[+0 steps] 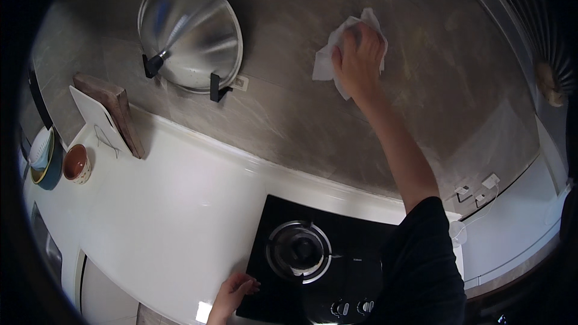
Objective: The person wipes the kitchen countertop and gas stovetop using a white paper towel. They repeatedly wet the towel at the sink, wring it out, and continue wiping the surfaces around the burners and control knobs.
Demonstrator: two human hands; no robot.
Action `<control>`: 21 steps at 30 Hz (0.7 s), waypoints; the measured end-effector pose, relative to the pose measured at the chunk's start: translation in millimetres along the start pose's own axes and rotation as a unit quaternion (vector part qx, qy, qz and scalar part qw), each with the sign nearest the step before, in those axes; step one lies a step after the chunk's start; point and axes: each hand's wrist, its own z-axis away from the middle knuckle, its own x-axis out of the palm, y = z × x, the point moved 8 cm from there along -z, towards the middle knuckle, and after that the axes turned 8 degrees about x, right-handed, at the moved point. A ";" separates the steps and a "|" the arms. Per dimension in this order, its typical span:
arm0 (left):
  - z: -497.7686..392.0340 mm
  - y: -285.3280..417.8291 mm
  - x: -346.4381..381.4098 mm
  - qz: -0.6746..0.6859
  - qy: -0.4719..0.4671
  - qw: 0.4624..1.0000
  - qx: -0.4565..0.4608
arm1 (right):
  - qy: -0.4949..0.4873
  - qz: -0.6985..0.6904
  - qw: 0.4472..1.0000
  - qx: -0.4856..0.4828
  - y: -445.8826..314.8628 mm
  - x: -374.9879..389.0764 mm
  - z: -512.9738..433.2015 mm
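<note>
My right hand [361, 61] presses a white tissue or thin cloth [326, 61] flat against the grey marbled wall [289, 117], with the fingers spread over it. My left hand [237, 289] hangs low, beside the left edge of the black glass gas hob [356, 239], with its fingers loosely curled and nothing seen in it. The hob's round burner [300, 250] and its control knobs [341, 308] lie to the right of that hand. My right arm and black sleeve hide the hob's right part.
A steel pot lid [192, 31] rests in black wall hooks. Boards [108, 108] lean at the back of the white counter [171, 198], near a small brown-lined bowl [76, 164] and stacked basins [47, 167]. Sockets with a cable [491, 181] are at right, below a range hood [528, 18].
</note>
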 end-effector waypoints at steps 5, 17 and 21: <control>4.3 -19.1 -32.0 0.038 -0.006 0.994 0.107 | 0.027 -0.033 0.996 0.073 11.8 4.2 -19.4; -3.9 26.6 -47.2 0.046 0.016 0.990 0.130 | -0.225 -0.008 0.970 -0.096 -20.3 30.3 5.2; -19.6 8.6 -33.5 0.066 -0.048 0.993 0.085 | -0.078 0.098 0.991 -0.036 19.1 24.8 -64.7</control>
